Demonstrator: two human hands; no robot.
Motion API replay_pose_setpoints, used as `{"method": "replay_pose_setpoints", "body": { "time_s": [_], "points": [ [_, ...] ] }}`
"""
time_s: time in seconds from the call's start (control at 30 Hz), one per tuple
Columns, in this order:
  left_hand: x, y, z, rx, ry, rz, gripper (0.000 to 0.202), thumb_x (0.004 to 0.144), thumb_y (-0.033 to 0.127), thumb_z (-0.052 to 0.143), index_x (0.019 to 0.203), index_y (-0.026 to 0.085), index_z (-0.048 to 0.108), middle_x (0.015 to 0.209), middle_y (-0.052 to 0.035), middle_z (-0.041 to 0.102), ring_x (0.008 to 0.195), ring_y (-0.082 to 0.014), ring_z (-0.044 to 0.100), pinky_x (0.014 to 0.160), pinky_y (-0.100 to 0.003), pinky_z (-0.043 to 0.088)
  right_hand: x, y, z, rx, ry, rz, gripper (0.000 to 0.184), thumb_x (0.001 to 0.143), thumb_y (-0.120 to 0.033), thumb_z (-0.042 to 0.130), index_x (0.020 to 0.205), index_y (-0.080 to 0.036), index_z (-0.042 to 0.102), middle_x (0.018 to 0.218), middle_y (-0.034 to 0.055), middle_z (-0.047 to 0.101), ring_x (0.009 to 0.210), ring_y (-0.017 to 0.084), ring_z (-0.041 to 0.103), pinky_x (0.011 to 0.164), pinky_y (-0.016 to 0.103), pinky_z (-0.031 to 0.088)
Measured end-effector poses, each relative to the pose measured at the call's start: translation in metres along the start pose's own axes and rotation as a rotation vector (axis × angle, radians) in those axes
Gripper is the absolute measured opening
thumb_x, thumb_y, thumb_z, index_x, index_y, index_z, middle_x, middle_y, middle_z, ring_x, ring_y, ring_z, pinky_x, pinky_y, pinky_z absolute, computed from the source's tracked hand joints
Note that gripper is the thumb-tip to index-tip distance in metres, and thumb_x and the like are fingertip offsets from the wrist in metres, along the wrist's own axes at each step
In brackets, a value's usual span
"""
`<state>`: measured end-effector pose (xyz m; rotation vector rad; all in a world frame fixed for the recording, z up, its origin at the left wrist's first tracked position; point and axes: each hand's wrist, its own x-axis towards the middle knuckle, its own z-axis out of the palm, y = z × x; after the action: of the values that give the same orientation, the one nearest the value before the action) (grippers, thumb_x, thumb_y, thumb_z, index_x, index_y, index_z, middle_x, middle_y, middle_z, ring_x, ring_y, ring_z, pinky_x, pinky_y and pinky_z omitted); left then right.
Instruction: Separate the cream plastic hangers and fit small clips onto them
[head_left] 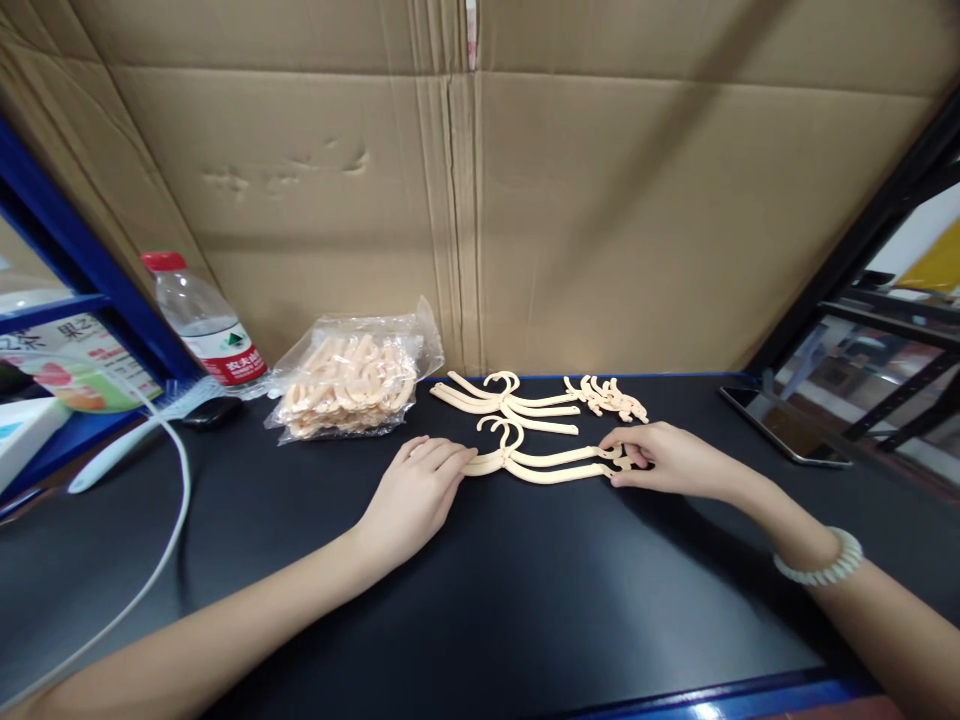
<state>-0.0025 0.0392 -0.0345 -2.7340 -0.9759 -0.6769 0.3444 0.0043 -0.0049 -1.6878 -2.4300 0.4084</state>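
A beige plastic clothes hanger (555,472) lies in front of me on the dark table, its hook toward the back and pairs of long arms spread to both sides. My left hand (415,492) is closed over its left end, covering the arm tips. Around the right end, the thumb and fingers of my right hand (664,460) grip the tips of two arms. A small beige curved piece (621,462) shows between those fingers, partly hidden. Just behind lie more matching hangers (469,403), stacked with their arms spread. A small pile of short beige hooked pieces (606,396) lies to their right.
A clear plastic bag (349,385) full of beige pieces lies back left, beside a red-capped water bottle (214,325). A white cable (174,540) curves along the left. A phone (784,428) lies at the right. A cardboard wall (600,200) closes off the back.
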Motion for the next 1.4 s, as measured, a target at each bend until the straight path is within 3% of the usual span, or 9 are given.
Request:
{"method": "replay_pose_setpoints", "body": {
  "time_s": [0.37, 0.67, 0.83, 1.03, 1.4],
  "points": [
    [0.000, -0.005, -0.007, 0.145, -0.075, -0.039, 0.037, 0.082, 0.001, 0.045, 0.110, 0.018, 0.062, 0.106, -0.0075, 0.067, 0.100, -0.0259, 0.060, 0.094, -0.045, 0.040, 0.003, -0.002, 0.011, 0.079, 0.065, -0.068, 0.023, 0.086, -0.033, 0.059, 0.104, -0.018, 0.064, 0.061, -0.0042, 0.050, 0.054, 0.011, 0.046, 0.053, 0.022, 0.030],
    [0.000, -0.003, -0.009, 0.034, -0.094, -0.084, 0.044, 0.076, -0.003, 0.041, 0.111, 0.017, 0.059, 0.113, -0.0065, 0.065, 0.105, -0.0239, 0.057, 0.095, -0.042, 0.039, 0.003, -0.003, 0.011, 0.115, 0.069, -0.071, 0.023, 0.086, -0.031, 0.060, 0.105, -0.018, 0.064, 0.061, -0.0044, 0.050, 0.054, 0.012, 0.045, 0.052, 0.022, 0.030],
    [-0.001, 0.002, -0.007, -0.048, -0.055, -0.070, 0.030, 0.085, 0.008, 0.045, 0.110, 0.019, 0.059, 0.112, -0.0056, 0.064, 0.104, -0.0233, 0.057, 0.092, -0.041, 0.041, 0.005, -0.009, 0.013, 0.081, 0.119, -0.081, 0.022, 0.086, -0.031, 0.062, 0.105, -0.020, 0.064, 0.064, -0.0035, 0.052, 0.056, 0.012, 0.047, 0.054, 0.023, 0.031],
    [-0.001, 0.003, -0.002, -0.057, -0.001, -0.037, 0.016, 0.090, 0.014, 0.047, 0.097, 0.019, 0.060, 0.106, -0.0051, 0.065, 0.100, -0.0227, 0.058, 0.087, -0.039, 0.043, 0.006, -0.014, 0.014, 0.024, 0.174, -0.155, 0.017, 0.086, -0.025, 0.062, 0.102, -0.023, 0.065, 0.070, -0.0022, 0.056, 0.064, 0.014, 0.053, 0.059, 0.023, 0.035],
    [-0.005, 0.000, 0.002, -0.075, 0.006, -0.025, 0.027, 0.087, 0.001, 0.043, 0.102, 0.016, 0.060, 0.107, -0.0070, 0.065, 0.098, -0.0222, 0.059, 0.084, -0.036, 0.050, 0.006, -0.018, 0.024, -0.032, 0.292, -0.241, 0.011, 0.090, -0.021, 0.054, 0.096, -0.022, 0.063, 0.078, 0.0012, 0.058, 0.070, 0.016, 0.055, 0.063, 0.026, 0.041]
  ]
}}
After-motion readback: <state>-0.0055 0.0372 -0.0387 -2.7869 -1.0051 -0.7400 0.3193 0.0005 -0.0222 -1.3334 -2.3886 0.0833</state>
